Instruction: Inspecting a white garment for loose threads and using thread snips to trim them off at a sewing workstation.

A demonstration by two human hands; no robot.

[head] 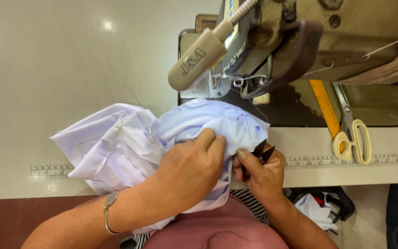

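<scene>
A bunched white garment [130, 143] lies on the pale bench [47, 69] at its near edge, before the sewing machine [309, 37]. The left hand [187, 173] presses down on it, fingers curled, gripping the cloth. Just beside it, the right hand [261, 173] pinches small black snips [261, 151] against the fabric's edge. Cream-handled scissors [352, 133] lie further right, beside a yellow ruler [325, 108].

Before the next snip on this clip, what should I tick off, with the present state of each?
1. Left hand grips the bunched pale lilac fabric: ok.
2. Right hand holds the small black thread snips: ok.
3. Snip tips point at the fabric edge: ok.
4. Thread to be cut visible: cannot tell.
5. Left fingers away from the blades: cannot tell.
6. Cream-handled scissors lie apart from both hands: ok.
</scene>
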